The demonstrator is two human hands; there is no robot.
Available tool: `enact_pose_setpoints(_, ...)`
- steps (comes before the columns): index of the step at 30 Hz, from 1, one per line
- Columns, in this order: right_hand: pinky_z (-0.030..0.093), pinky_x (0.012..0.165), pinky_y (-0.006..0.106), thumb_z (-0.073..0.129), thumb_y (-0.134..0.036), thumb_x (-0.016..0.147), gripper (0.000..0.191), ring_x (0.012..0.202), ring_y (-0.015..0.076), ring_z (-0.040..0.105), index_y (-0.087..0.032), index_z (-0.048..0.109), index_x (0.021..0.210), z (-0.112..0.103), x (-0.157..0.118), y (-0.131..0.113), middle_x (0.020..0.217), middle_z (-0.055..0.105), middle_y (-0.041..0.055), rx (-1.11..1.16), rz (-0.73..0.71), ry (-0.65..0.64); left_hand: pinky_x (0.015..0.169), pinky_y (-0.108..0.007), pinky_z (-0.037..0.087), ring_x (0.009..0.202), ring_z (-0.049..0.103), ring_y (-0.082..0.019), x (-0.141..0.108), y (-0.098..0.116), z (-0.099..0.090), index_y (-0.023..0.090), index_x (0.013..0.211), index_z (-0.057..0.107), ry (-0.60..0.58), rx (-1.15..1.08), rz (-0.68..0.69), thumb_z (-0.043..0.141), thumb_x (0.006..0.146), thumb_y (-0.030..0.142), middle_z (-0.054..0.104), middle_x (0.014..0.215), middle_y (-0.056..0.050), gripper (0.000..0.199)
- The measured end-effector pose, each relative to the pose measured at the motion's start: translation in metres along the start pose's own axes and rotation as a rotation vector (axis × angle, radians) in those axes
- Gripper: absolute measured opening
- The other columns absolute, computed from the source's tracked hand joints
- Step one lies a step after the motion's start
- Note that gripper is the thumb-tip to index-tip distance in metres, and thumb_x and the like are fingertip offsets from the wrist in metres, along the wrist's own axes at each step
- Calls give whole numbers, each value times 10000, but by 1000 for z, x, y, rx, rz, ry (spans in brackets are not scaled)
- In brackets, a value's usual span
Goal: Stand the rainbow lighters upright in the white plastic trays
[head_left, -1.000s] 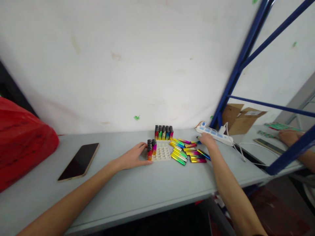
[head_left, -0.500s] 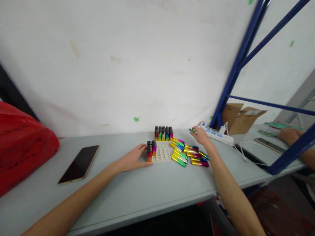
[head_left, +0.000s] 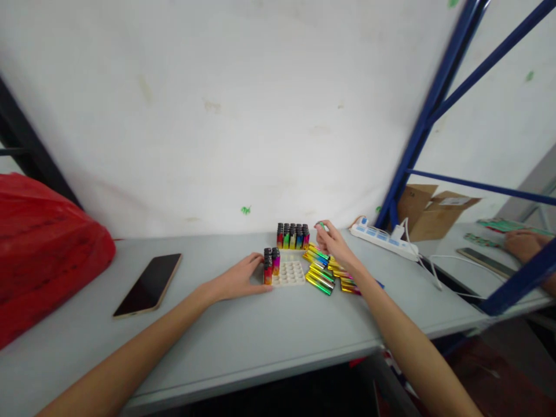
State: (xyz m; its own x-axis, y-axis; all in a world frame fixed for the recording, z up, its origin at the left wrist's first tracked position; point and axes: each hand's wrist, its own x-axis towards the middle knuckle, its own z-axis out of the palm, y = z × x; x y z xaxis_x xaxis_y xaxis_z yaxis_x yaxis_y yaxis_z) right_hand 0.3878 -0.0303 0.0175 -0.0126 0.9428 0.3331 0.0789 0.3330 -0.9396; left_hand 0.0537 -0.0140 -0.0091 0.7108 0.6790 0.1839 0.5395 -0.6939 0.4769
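Head view: the left hand [head_left: 237, 280] rests open against the white plastic dimpled tray [head_left: 290, 273] at its nine o'clock side. The right hand [head_left: 334, 245] pinches a small green lighter [head_left: 322, 225] above the loose pile of iridescent lighters [head_left: 324, 272], at the tray's two o'clock.

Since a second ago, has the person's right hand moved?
Yes. The right hand, pinching a lighter, has swung left, away from the white power strip and toward the full tray of upright lighters.
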Motion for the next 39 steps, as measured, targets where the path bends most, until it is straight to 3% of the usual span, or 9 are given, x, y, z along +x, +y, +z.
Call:
enact_pose_setpoints(4, 275, 501, 274, 587, -872, 917, 658, 547, 129, 348, -253, 486, 721, 30, -7, 5, 594, 381, -59, -188, -88, 41, 1281, -525, 453, 1466, 579, -403, -1, -1, 1, 185, 1498, 586, -12, 15, 10, 806, 883, 680, 584, 1575, -196, 820)
enact_pose_setpoints(7, 281, 564, 295, 557, -785, 940, 640, 594, 142, 380, -255, 411, 610, 47, -12, 8, 589, 385, -35, -332, -128, 74, 1268, -534, 464, 1454, 586, -405, 0, -2, 2, 183, 1500, 584, -10, 13, 17, 806, 884, 683, 591, 1563, -194, 824)
enact_pose_setpoints(15, 304, 639, 309, 484, -585, 967, 448, 625, 166, 461, -249, 451, 671, 65, -22, 4, 607, 484, -23, -529, -230, 142, 1248, -538, 486, 1425, 608, -414, 1, -9, 6, 199, 1493, 602, 26, -17, 53, 829, 867, 676, 624, 1526, -183, 819)
enact_pose_setpoints(21, 398, 680, 295, 399, -609, 1122, 470, 685, 182, 562, -255, 476, 823, 65, -26, 0, 707, 571, -20, -565, -264, -41, 1242, -546, 489, 1417, 609, -415, 1, -8, 6, 201, 1485, 608, 23, -11, 60, 822, 873, 681, 630, 1520, -181, 808)
enact_pose_setpoints(25, 449, 778, 310, 333, -600, 1165, 505, 825, 202, 614, -247, 500, 845, 68, -26, -1, 866, 630, 38, -675, -443, -165, 1233, -534, 498, 1405, 616, -404, 1, -7, 5, 198, 1476, 609, 26, 4, 62, 806, 883, 697, 631, 1513, -176, 800)
enact_pose_setpoints(27, 427, 755, 302, 333, -587, 1177, 529, 790, 191, 597, -242, 503, 814, 69, -27, -2, 830, 613, 29, -733, -485, -248, 1226, -532, 506, 1399, 620, -403, 1, -8, 6, 200, 1469, 614, 25, 5, 64, 807, 881, 701, 636, 1504, -174, 795)
enact_pose_setpoints(30, 381, 680, 283, 419, -548, 1178, 516, 673, 162, 559, -230, 533, 789, 72, -29, -2, 719, 589, -5, -777, -445, -356, 1222, -543, 511, 1398, 622, -405, 1, -11, 7, 216, 1478, 616, 37, -8, 80, 813, 874, 703, 639, 1506, -169, 801)
enact_pose_setpoints(35, 396, 666, 260, 566, -454, 1154, 412, 680, 166, 638, -204, 619, 830, 76, -30, 5, 728, 699, 13, -774, -338, -306, 1214, -539, 517, 1399, 625, -391, 1, -16, 9, 241, 1517, 595, 52, -6, 110, 800, 883, 725, 635, 1522, -165, 824)
enact_pose_setpoints(39, 409, 650, 253, 618, -443, 1135, 375, 657, 165, 662, -186, 664, 866, 75, -27, 8, 737, 737, 26, -800, -267, -396, 1228, -530, 506, 1424, 609, -403, 1, -12, 8, 225, 1502, 604, 36, 13, 82, 807, 877, 720, 631, 1521, -173, 823)
